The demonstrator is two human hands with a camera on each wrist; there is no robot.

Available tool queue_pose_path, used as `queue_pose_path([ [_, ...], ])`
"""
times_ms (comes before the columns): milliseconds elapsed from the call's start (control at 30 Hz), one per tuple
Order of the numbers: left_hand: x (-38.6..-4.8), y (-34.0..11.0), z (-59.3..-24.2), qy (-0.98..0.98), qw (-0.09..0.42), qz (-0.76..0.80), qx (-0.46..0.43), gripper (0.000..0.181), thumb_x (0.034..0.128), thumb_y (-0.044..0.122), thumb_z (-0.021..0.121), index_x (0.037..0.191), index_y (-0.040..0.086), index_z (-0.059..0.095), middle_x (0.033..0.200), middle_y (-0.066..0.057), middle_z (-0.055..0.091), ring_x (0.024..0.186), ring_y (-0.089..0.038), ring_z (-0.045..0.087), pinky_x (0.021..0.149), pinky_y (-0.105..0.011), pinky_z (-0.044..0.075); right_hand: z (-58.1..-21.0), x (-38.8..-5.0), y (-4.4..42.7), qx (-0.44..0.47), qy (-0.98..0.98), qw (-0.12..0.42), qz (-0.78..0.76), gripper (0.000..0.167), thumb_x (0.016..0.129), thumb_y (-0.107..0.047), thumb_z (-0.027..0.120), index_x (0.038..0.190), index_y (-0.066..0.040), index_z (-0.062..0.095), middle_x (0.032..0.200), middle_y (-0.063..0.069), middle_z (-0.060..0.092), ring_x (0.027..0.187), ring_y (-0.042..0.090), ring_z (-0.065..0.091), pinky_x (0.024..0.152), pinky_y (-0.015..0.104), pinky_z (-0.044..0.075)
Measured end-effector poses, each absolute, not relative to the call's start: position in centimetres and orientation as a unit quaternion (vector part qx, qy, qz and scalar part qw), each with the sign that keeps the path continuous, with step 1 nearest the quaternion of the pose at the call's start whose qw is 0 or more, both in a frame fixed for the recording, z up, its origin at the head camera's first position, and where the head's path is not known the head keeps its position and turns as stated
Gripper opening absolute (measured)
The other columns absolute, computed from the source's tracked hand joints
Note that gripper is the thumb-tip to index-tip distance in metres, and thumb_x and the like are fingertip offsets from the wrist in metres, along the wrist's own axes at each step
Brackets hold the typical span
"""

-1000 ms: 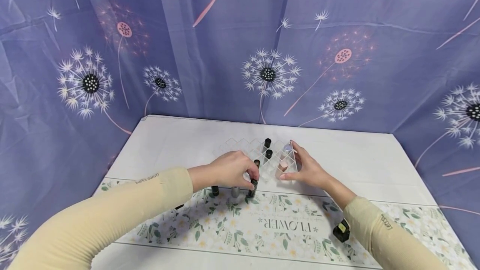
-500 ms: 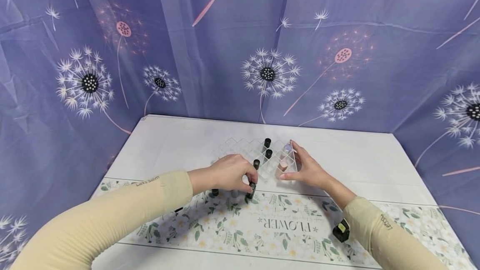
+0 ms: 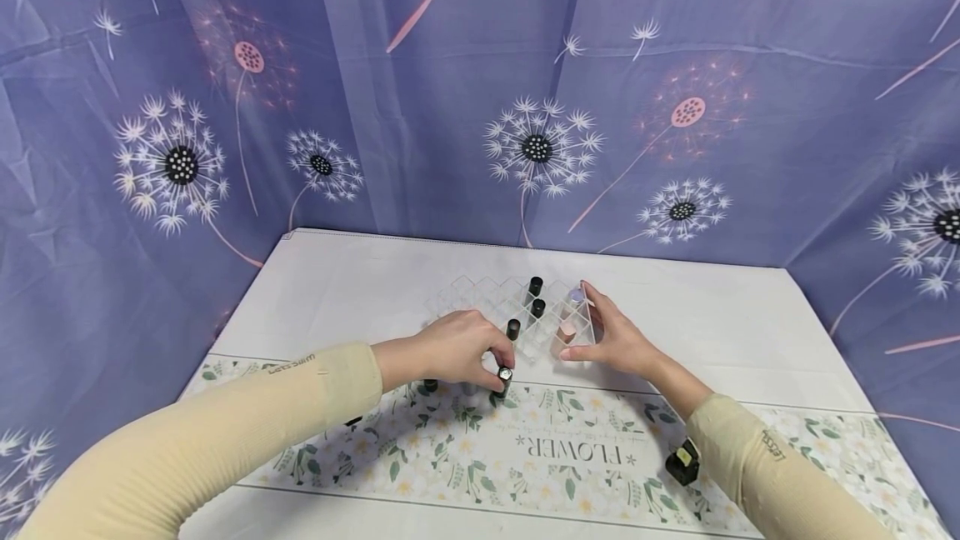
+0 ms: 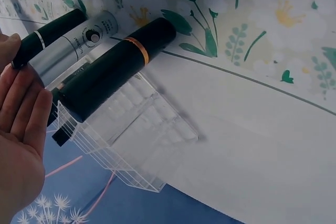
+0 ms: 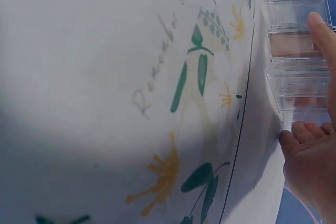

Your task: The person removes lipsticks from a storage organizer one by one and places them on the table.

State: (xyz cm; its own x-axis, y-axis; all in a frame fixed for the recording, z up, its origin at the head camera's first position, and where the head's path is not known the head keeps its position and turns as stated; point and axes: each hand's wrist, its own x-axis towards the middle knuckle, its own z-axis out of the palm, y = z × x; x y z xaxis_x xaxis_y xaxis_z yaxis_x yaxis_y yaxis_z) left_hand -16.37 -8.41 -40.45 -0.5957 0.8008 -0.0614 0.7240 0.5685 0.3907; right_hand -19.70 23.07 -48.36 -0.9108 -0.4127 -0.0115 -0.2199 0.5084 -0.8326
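Observation:
The left hand (image 3: 463,350) pinches a dark tube (image 3: 504,382) by its upper part, just in front of a clear lattice organizer (image 3: 483,294). In the left wrist view this dark tube with a silver band (image 4: 44,38) stands beside a silver tube (image 4: 73,45) and a larger black tube with a gold ring (image 4: 115,69). The right hand (image 3: 617,338) grips the organizer's right end, thumb at the front and fingers at the far side. Near that thumb, a pinkish item (image 3: 566,332) sits in a compartment. Black-capped tubes (image 3: 537,307) stand in the organizer.
A black faceted item (image 3: 682,463) lies near the right forearm on the floral cloth strip (image 3: 570,423). Another dark tube (image 3: 431,385) stands below the left wrist. Behind the white table (image 3: 675,282) hangs a purple curtain (image 3: 450,107).
The left hand and its dark tube have shifted slightly toward the front; the tube's top now tilts more toward the head camera. The right hand keeps its hold on the organizer.

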Motion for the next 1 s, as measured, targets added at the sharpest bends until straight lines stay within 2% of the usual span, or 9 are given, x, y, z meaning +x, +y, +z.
queue_pose_path([
  [300, -16.7, -8.8, -40.0, 0.878, 0.123, 0.188, 0.423, 0.033, 0.0872, 0.035, 0.091, 0.116, 0.020, 0.084, 0.110, 0.011, 0.081, 0.106, -0.015, 0.076, 0.096, -0.033, 0.058, -48.5, -19.8, 23.1, -0.179, 0.870, 0.104, -0.448, 0.130, 0.081, -0.023, 0.097, 0.171, 0.000, 0.006, 0.172, 0.034, 0.013, 0.153, 0.055, 0.030, 0.125, 0.060, 0.028],
  [600, -17.3, -9.6, -38.3, 0.878, 0.101, 0.212, 0.417, 0.039, 0.0869, 0.039, 0.090, 0.120, 0.021, 0.083, 0.120, 0.011, 0.079, 0.113, -0.011, 0.073, 0.100, -0.032, 0.057, -48.4, -19.9, 23.1, -0.170, 0.875, 0.106, -0.440, 0.131, 0.080, -0.028, 0.097, 0.171, -0.003, 0.006, 0.173, 0.031, 0.014, 0.154, 0.054, 0.031, 0.125, 0.060, 0.029],
  [1000, -19.4, -10.4, -36.2, 0.882, 0.078, 0.238, 0.400, 0.045, 0.0858, 0.040, 0.091, 0.124, 0.019, 0.081, 0.123, 0.008, 0.079, 0.119, -0.017, 0.073, 0.104, -0.036, 0.056, -48.6, -19.9, 23.2, -0.170, 0.871, 0.108, -0.448, 0.132, 0.080, -0.026, 0.097, 0.172, -0.004, 0.006, 0.173, 0.031, 0.014, 0.154, 0.053, 0.031, 0.126, 0.060, 0.028],
])
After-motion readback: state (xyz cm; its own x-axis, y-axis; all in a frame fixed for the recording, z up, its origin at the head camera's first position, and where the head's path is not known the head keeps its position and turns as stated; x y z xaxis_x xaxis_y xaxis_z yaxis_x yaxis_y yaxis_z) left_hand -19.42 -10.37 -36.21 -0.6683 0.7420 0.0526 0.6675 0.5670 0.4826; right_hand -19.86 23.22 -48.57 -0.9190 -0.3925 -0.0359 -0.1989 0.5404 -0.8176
